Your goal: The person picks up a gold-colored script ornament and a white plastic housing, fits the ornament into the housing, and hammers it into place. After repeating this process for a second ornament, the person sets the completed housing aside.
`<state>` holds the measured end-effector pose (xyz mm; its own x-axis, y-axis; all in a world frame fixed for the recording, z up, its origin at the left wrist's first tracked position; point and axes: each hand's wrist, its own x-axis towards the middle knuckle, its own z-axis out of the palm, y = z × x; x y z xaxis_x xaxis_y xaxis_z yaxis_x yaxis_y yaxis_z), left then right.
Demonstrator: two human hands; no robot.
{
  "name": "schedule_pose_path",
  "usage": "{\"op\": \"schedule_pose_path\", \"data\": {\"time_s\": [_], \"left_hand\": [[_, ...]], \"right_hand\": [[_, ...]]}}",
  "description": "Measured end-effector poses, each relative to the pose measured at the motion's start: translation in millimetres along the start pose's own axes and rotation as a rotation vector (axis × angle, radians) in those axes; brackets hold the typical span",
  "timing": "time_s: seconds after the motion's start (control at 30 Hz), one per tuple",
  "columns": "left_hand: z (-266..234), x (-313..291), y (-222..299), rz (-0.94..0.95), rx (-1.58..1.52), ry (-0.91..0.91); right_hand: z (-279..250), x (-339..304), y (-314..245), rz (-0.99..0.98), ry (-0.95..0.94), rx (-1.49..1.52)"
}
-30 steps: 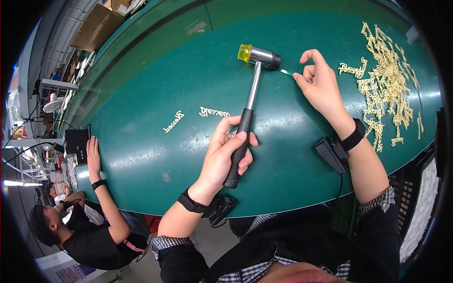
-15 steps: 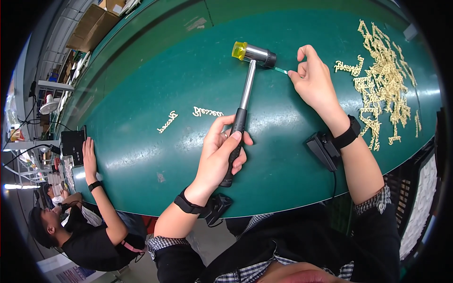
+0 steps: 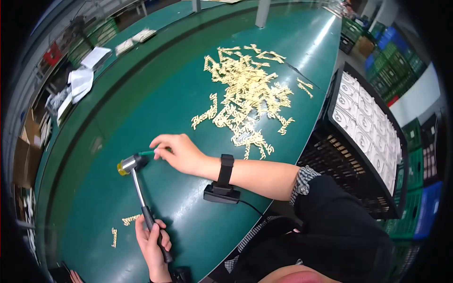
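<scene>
My left hand (image 3: 153,243) is wrapped round the black grip of a mallet (image 3: 138,186). The mallet has a silver shaft, one yellow face and one dark face. Beside the dark face, my right hand (image 3: 181,153) pinches a thin green strip (image 3: 147,153) between thumb and forefinger; its far end meets the mallet head. Two pale cutouts shaped like script words, a nearer one (image 3: 114,237) and another (image 3: 130,220), lie left of my left hand. Beyond my right hand spreads a heap of similar cutouts (image 3: 247,85) on the green table (image 3: 94,193).
A black crate (image 3: 325,141) holding white packed pieces stands off the table's right edge. White papers (image 3: 96,57) and a cardboard box (image 3: 29,127) lie beyond the left side. Green crates (image 3: 401,61) are stacked far right. Another person's hand (image 3: 75,277) shows at the lower left.
The view has swung to the right, bringing the heap and the crate nearer the middle. Both hands keep hold of the mallet and the green strip.
</scene>
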<state>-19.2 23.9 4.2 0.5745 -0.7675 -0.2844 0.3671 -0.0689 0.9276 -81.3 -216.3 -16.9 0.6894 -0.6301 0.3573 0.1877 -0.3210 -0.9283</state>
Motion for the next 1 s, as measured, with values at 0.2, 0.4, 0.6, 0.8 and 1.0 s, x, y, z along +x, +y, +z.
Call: {"op": "schedule_pose_path", "data": {"time_s": [0.2, 0.4, 0.6, 0.8, 1.0], "left_hand": [[3.2, 3.4, 1.6, -0.096, -0.316, -0.057], [-0.6, 0.8, 2.8, -0.065, -0.300, -0.095], [0.4, 1.7, 2.9, -0.065, -0.281, -0.085], [-0.5, 2.0, 2.4, -0.059, -0.259, -0.088], [-0.1, 1.9, 2.5, -0.061, -0.255, -0.072]], "right_hand": [[-17.7, -3.7, -1.7, 0.044, -0.010, -0.070], [-11.1, -2.5, 1.3, -0.034, -0.042, -0.084], [-11.0, -2.4, -1.9, -0.016, -0.035, -0.117], [-10.4, -2.8, 2.5, -0.014, -0.033, -0.102], [-9.4, -2.9, 5.1, -0.038, -0.090, -0.095]]}}
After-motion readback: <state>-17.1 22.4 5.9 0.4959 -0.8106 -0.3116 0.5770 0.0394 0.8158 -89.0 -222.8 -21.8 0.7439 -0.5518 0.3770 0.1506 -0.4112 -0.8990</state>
